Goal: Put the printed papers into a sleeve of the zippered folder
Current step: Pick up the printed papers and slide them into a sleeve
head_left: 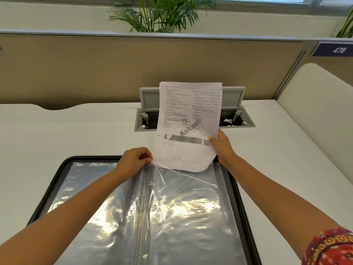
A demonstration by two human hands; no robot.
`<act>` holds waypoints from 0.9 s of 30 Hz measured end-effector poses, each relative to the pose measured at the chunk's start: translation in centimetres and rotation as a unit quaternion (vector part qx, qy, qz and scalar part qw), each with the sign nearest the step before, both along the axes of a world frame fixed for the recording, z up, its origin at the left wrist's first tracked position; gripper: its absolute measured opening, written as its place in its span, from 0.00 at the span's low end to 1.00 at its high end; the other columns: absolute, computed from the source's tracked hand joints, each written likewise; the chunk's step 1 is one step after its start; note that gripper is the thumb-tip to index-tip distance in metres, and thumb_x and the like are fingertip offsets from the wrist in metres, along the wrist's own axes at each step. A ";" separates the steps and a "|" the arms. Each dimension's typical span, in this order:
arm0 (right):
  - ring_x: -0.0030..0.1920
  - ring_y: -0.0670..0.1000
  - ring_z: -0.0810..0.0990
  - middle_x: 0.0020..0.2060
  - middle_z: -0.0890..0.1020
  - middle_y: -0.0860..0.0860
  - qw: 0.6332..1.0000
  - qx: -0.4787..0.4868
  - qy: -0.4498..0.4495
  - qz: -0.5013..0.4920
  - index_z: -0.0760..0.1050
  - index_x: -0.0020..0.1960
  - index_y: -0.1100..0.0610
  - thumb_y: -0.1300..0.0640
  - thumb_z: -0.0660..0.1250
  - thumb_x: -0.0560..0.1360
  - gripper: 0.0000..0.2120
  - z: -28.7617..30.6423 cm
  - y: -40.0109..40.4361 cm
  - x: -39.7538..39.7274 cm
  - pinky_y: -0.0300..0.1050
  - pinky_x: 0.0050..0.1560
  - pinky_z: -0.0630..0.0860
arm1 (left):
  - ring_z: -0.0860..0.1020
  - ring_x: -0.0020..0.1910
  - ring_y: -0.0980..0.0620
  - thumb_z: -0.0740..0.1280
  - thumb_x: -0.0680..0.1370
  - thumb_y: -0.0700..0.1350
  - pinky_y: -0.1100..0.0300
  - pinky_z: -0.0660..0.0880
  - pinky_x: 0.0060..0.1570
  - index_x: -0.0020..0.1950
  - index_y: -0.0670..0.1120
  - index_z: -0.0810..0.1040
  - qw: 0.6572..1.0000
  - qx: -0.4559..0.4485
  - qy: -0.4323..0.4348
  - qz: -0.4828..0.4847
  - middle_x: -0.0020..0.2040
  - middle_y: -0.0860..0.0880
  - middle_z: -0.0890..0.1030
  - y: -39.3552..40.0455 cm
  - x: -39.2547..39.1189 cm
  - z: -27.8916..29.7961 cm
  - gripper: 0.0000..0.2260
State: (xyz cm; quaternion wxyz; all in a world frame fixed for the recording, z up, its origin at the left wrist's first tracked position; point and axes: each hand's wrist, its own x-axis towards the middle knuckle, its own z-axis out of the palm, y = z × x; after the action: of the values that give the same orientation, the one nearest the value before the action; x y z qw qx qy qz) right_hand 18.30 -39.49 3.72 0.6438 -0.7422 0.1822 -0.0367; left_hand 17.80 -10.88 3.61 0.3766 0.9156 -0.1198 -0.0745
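The black zippered folder (241, 196) lies open on the white desk, its clear plastic sleeves (183, 205) spread flat and glaring. My left hand (134, 156) pinches the top edge of the right-hand sleeve near the spine and lifts it. My right hand (222, 145) grips the right edge of the printed papers (189, 119), held upright above the sleeve's top. The papers' curved bottom edge touches the sleeve's mouth; whether it is inside, I cannot tell.
An open grey cable box (238, 119) with its lid (232, 96) raised sits in the desk behind the papers. A beige partition (95, 69) runs along the back, a cream divider (315, 104) on the right. Desk surface (57, 134) shows left of the folder.
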 end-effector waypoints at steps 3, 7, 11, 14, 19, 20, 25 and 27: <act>0.57 0.55 0.76 0.63 0.75 0.57 1.000 0.015 0.004 0.000 0.65 0.69 0.59 0.66 0.56 0.79 0.19 0.1 0.1 -0.2 0.51 0.57 0.75 | 0.76 0.41 0.52 0.67 0.74 0.37 0.65 0.69 0.40 0.39 0.49 0.76 0.999 0.042 -0.016 -0.029 0.40 0.53 0.76 -0.6 0.1 0.1 0.08; 0.60 0.58 0.75 0.63 0.75 0.57 1.000 0.016 0.010 0.017 0.66 0.68 0.58 0.65 0.57 0.79 0.18 0.4 0.4 -0.4 0.58 0.62 0.73 | 0.73 0.45 0.51 0.69 0.73 0.40 0.55 0.73 0.46 0.43 0.46 0.80 0.990 0.106 -0.086 -0.027 0.46 0.51 0.71 -1.4 0.0 -0.1 0.01; 0.62 0.59 0.74 0.64 0.74 0.58 0.999 -0.014 0.009 0.051 0.65 0.69 0.59 0.65 0.57 0.79 0.19 0.6 0.3 -0.8 0.59 0.64 0.71 | 0.75 0.45 0.48 0.65 0.75 0.41 0.54 0.66 0.46 0.43 0.49 0.77 0.983 0.159 -0.081 -0.044 0.41 0.52 0.78 -1.2 0.1 -0.3 0.04; 0.62 0.59 0.74 0.64 0.74 0.59 0.998 -0.018 0.012 0.063 0.65 0.69 0.60 0.65 0.57 0.79 0.19 0.4 0.4 -0.9 0.59 0.64 0.71 | 0.72 0.41 0.50 0.62 0.77 0.41 0.56 0.61 0.46 0.45 0.50 0.74 0.979 0.179 -0.080 -0.053 0.38 0.54 0.75 -1.0 0.4 -0.4 0.04; 0.59 0.57 0.75 0.63 0.75 0.58 0.999 -0.021 0.017 0.043 0.66 0.68 0.60 0.64 0.56 0.79 0.17 -0.3 0.7 -1.1 0.52 0.59 0.74 | 0.67 0.45 0.52 0.59 0.75 0.44 0.56 0.58 0.47 0.44 0.53 0.73 0.961 0.242 -0.031 -0.132 0.34 0.58 0.69 -1.0 0.5 -0.4 0.06; 0.58 0.56 0.75 0.63 0.75 0.58 0.999 -0.023 0.020 0.033 0.66 0.67 0.59 0.64 0.56 0.79 0.17 -0.4 0.7 -1.2 0.50 0.57 0.74 | 0.66 0.44 0.52 0.60 0.74 0.44 0.56 0.58 0.47 0.43 0.54 0.73 0.955 0.257 -0.031 -0.143 0.34 0.58 0.68 -1.1 0.5 -0.4 0.05; 0.57 0.55 0.75 0.63 0.74 0.58 1.000 -0.020 0.019 0.012 0.66 0.68 0.59 0.65 0.56 0.79 0.17 -0.6 0.9 -1.1 0.47 0.54 0.73 | 0.66 0.42 0.52 0.60 0.73 0.43 0.56 0.59 0.48 0.34 0.52 0.69 0.940 0.303 -0.026 -0.153 0.33 0.56 0.68 -1.1 0.7 -0.1 0.08; 0.59 0.56 0.75 0.63 0.74 0.57 0.999 -0.019 0.018 0.018 0.66 0.68 0.59 0.64 0.56 0.79 0.17 -0.5 0.9 -1.2 0.49 0.57 0.74 | 0.67 0.41 0.52 0.60 0.73 0.42 0.54 0.60 0.51 0.31 0.53 0.68 0.943 0.299 -0.017 -0.146 0.32 0.54 0.69 -1.1 0.9 0.2 0.11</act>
State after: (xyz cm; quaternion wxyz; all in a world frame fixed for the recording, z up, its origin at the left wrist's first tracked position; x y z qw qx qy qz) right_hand 17.15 -38.64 3.23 0.6266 -0.7580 0.1802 -0.0152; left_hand 18.66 -12.02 3.85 0.0687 0.9596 -0.2305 -0.1458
